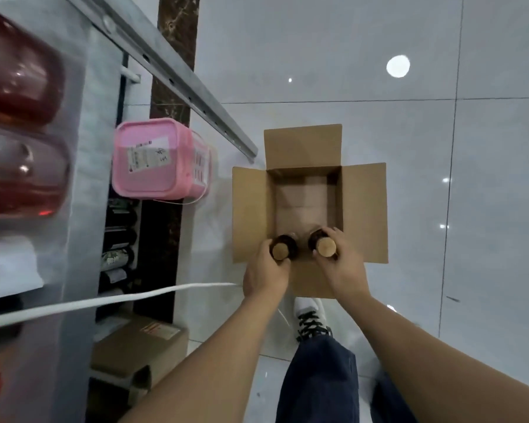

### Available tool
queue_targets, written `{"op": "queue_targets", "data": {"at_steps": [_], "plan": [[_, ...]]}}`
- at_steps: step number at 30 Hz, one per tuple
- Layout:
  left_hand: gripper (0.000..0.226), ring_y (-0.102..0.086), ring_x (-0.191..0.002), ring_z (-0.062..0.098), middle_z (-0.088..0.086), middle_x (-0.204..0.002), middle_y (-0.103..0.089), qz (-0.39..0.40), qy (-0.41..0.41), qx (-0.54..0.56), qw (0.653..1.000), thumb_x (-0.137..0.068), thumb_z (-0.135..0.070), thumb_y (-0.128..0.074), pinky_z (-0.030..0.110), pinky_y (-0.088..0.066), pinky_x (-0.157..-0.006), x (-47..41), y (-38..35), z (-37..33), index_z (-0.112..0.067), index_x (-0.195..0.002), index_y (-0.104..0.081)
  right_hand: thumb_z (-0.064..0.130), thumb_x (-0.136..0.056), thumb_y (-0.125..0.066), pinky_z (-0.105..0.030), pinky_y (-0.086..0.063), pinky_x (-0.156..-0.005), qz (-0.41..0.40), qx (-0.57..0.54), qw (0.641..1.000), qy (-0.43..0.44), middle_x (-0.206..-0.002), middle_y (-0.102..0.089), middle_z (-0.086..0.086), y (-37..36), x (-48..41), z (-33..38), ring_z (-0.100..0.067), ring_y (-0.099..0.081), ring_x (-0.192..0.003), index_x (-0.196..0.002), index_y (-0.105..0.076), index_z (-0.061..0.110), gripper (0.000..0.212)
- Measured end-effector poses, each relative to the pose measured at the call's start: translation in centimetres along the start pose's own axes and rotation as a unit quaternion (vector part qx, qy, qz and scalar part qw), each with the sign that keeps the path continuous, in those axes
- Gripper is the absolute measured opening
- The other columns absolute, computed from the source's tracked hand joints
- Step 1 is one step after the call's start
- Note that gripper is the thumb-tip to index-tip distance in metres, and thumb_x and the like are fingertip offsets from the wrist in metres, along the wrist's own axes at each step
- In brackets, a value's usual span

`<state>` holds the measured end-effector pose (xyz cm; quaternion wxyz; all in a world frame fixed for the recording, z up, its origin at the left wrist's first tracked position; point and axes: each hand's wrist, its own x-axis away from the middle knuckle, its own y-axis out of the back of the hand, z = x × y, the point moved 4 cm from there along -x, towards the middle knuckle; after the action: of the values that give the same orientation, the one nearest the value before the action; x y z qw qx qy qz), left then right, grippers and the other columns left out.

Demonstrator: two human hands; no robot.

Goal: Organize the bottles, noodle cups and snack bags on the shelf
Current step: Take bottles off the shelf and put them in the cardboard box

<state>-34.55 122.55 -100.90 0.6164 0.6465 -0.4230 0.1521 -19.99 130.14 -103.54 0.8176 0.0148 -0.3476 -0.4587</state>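
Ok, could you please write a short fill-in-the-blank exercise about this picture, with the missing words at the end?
1. The left hand holds the left bottle and the right hand holds the right bottle, both over a cardboard box whose flaps are ____.
2. The square tub at the left is ____ in colour.
3. The white shoe has ____ laces.
Missing words: open, pink, black.

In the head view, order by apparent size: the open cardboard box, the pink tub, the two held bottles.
1. cardboard box, flaps included.
2. pink tub; nearness to camera unsure.
3. left bottle and right bottle: look alike, unranked.
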Motion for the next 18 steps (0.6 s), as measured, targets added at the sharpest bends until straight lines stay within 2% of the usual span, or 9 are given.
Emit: {"op": "queue_targets", "data": {"at_steps": [5, 11, 18], "plan": [[0.056, -0.056, -0.124, 0.027, 0.003, -0.136, -0.061, 0.021, -0.034, -0.002, 0.999, -0.09, -0.03, -0.07, 0.035, -0.045, -0.1, -2.6, -2.2, 0.4, -0.027, -0.142, -0.049, 0.014, -0.087, -0.069, -0.037, -0.047, -0.101, 0.029, 0.035, 0.999, -0.029, -0.134, -0.062, 0.002, -3.1, -1.9, -3.7, -0.021, -0.057, -0.122, -0.131, -0.062, 0.019, 0.044], [0.06, -0.054, -0.126, 0.025, 0.004, -0.14, -0.056, 0.033, -0.048, -0.002, 0.998, -0.087, -0.023, -0.071, 0.036, -0.043, -0.103, -3.5, -2.8, 0.5, -0.024, -0.143, -0.047, 0.013, -0.089, -0.066, -0.024, -0.033, -0.103, 0.048, 0.048, 0.996, -0.054, -0.144, -0.051, -0.003, -5.5, -2.5, -4.1, -0.02, -0.049, -0.131, -0.135, -0.056, 0.02, 0.047], [0.066, -0.054, -0.126, 0.026, 0.001, -0.144, -0.052, 0.047, -0.036, -0.017, 0.998, -0.088, -0.032, -0.07, 0.037, -0.045, -0.098, -1.8, -1.6, -0.2, -0.028, -0.146, -0.039, 0.01, -0.08, -0.069, -0.033, -0.041, -0.106, 0.071, 0.054, 0.993, -0.073, -0.138, -0.056, -0.004, -4.1, -1.9, -3.2, -0.022, -0.05, -0.128, -0.132, -0.058, 0.016, 0.053]]}}
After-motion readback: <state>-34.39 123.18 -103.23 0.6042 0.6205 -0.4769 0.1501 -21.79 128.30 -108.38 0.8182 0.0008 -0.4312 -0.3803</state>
